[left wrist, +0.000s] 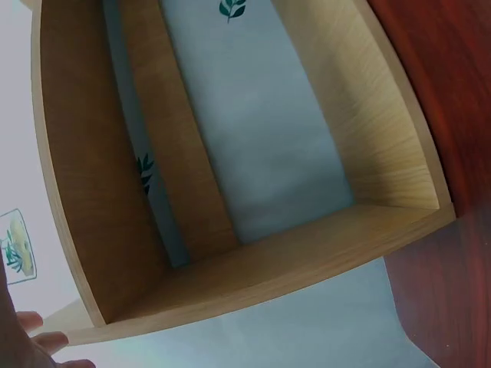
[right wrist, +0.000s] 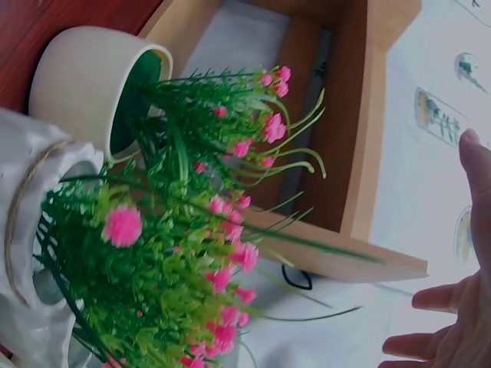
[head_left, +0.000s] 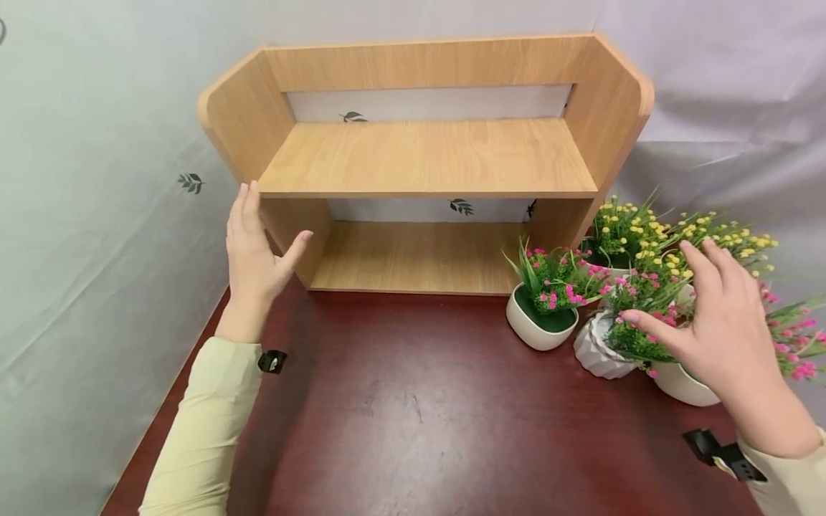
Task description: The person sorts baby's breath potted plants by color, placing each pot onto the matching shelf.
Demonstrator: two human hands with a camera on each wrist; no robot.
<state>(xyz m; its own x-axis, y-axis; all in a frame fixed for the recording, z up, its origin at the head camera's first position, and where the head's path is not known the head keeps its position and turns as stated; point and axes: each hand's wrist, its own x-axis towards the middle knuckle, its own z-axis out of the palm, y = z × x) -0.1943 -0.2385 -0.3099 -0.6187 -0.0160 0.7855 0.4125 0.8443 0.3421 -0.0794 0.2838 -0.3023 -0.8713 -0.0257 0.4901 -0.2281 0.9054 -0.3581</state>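
A two-tier wooden shelf (head_left: 426, 158) stands at the back of the dark red table. My left hand (head_left: 252, 258) is raised by the shelf's left side, thumb spread from straight fingers, holding nothing. On the right, my right hand (head_left: 729, 330) hovers over a cluster of potted artificial flowers, fingers loosely extended and nothing held. Nearest the shelf is a cream pot (head_left: 540, 322) with pink flowers. Beside it stands a white ridged pot (head_left: 603, 347), which shows a twine band in the right wrist view. Another white pot (head_left: 684, 383) is partly hidden by my right hand.
Yellow flowers (head_left: 632, 229) in pots stand behind the pink ones, close to the shelf's right side. Pale cloth (head_left: 116, 215) with leaf prints hangs at the left and behind. The dark red tabletop (head_left: 413, 408) stretches in front of the shelf.
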